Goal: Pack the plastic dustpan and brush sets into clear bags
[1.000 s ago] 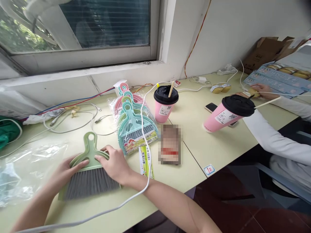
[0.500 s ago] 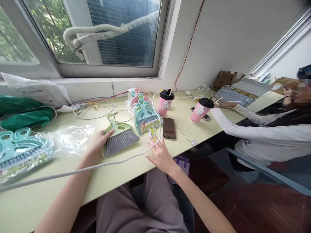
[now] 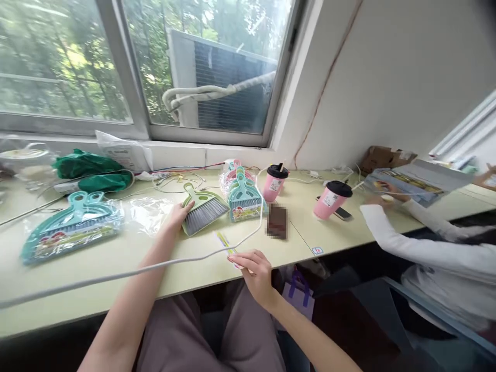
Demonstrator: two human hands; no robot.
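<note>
The right hand (image 3: 254, 273) pinches a paper card (image 3: 222, 241) (motion-blurred) ahead of its fingertips. Farther off, the left hand (image 3: 179, 215) clamps the green dustpan set (image 3: 204, 213) at its right; beyond that stand wrapped sets (image 3: 245, 195).

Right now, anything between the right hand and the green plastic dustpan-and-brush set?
Yes: a long white cable crosses the view between the right hand and the green set, passing before the slim printed card; height unclear.

Bright daylight from window (image 3: 232, 46), glare on clear plastic (image 3: 151, 214), dim floor (image 3: 341, 320), blurred card (image 3: 222, 241), dark upper-right corner
</note>
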